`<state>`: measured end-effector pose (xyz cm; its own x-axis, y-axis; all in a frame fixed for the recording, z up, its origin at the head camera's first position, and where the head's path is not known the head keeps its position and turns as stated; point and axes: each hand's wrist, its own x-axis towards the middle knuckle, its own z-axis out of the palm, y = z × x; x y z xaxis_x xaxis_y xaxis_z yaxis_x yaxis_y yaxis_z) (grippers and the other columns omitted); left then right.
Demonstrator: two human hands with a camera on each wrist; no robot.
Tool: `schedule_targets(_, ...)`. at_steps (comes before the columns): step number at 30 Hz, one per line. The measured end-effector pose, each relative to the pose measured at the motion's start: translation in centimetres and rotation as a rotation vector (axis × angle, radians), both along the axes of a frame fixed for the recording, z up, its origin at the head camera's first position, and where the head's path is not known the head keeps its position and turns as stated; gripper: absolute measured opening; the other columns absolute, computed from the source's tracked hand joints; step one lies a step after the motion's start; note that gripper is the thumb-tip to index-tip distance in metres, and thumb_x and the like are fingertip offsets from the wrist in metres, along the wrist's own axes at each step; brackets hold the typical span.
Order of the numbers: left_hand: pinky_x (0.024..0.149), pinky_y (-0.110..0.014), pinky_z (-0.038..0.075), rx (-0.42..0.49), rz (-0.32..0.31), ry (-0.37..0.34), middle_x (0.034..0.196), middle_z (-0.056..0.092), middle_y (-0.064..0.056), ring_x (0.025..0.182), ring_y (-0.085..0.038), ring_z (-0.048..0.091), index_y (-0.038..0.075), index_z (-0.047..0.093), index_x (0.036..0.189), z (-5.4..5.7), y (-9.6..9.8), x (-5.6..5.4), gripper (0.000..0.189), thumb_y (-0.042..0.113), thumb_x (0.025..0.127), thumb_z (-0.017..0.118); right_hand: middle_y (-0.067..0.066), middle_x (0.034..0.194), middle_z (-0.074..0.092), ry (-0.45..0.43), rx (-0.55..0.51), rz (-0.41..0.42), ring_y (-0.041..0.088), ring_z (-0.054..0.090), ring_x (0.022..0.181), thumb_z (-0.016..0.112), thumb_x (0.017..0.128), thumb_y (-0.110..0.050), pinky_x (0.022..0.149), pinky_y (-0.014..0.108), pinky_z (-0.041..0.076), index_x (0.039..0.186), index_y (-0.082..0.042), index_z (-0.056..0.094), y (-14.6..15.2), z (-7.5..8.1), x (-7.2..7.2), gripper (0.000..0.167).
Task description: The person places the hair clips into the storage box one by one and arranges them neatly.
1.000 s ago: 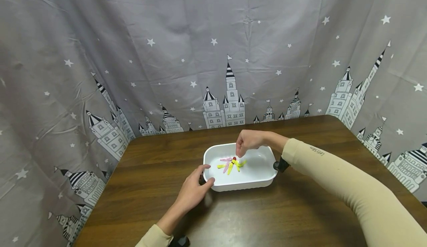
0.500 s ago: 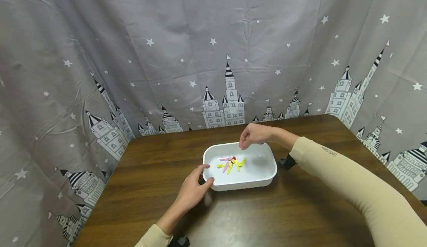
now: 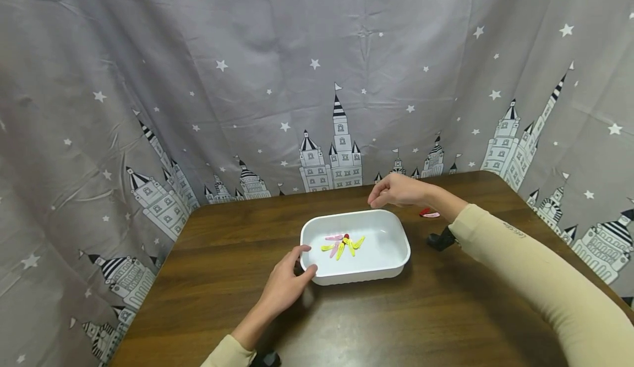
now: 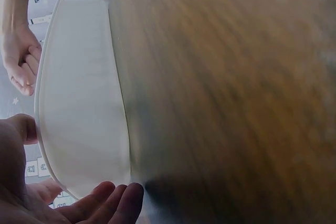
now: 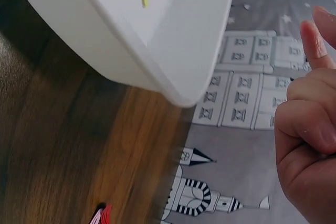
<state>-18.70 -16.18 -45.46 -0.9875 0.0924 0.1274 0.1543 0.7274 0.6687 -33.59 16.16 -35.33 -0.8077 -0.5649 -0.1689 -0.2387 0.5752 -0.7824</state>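
Observation:
A white rectangular tray (image 3: pixel 364 275) stands on the table. Inside it lies a small pile of yellow hair clips (image 3: pixel 340 251), pink hair clips (image 3: pixel 334 237) and a bit of red (image 3: pixel 346 236). My left hand (image 3: pixel 284 284) rests at the tray's left end, its thumb and index finger spread apart on the rim. Beyond the tray's far right corner, my right hand (image 3: pixel 401 191) hovers above the table. In the right wrist view, that hand's lower fingers (image 5: pixel 302 124) are bent, and nothing shows between thumb and index finger.
On the table (image 3: pixel 223 279), a red hair clip (image 3: pixel 425 212) and a pink hair clip (image 3: pixel 432 214) lie to the right of the tray, by the right wrist. A grey curtain (image 3: pixel 257 70) printed with castles and stars hangs behind the table.
My right hand has moved up and to the right, from above the clip pile to past the tray's far rim. Loose clips on the right have come into view. My left hand has stayed put.

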Motion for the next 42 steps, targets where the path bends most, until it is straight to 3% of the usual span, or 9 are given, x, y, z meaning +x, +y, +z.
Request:
schedule_targets(5,0.086,-0.042,0.047,-0.001,0.000,-0.003,0.112,0.066,-0.005,0.100,-0.019,0.061,0.016,0.060,0.132,0.0,0.0,0.0,0.045,0.033,0.092,0.069,-0.003,0.061,0.045,-0.024,-0.074,-0.072,0.011,0.029,0.043,0.073,0.092,-0.023,0.046,0.027,0.028,0.110,-0.008,0.074,1.6,0.4,0.0,0.023)
schedule_targets(10,0.088,-0.044,0.047,-0.002,0.000,-0.014,0.116,0.066,-0.007,0.102,-0.020,0.060,0.017,0.060,0.132,0.1,0.1,0.1,0.044,0.034,0.092,0.069,-0.006,0.053,0.033,-0.036,-0.140,-0.134,0.011,0.028,0.045,0.073,0.091,-0.023,0.048,0.028,0.027,0.114,-0.007,0.072,3.2,0.6,-0.1,0.028)
schedule_targets(24,0.089,-0.045,0.047,0.008,0.008,-0.027,0.116,0.066,-0.006,0.102,-0.020,0.061,0.018,0.059,0.133,0.1,0.2,0.1,0.045,0.032,0.092,0.069,-0.007,0.053,0.033,-0.051,-0.289,-0.237,0.008,0.027,0.044,0.072,0.093,-0.020,0.045,0.028,0.024,0.121,0.001,0.067,7.1,-0.3,-1.0,0.035)
schedule_targets(42,0.090,-0.043,0.047,0.008,0.009,-0.032,0.117,0.066,-0.006,0.103,-0.019,0.060,0.020,0.059,0.133,-0.1,0.1,-0.1,0.044,0.034,0.092,0.068,-0.009,0.052,0.033,-0.060,-0.342,-0.343,0.008,0.030,0.047,0.069,0.096,-0.022,0.047,0.027,0.025,0.123,0.000,0.063,10.8,-2.5,-1.2,0.035)
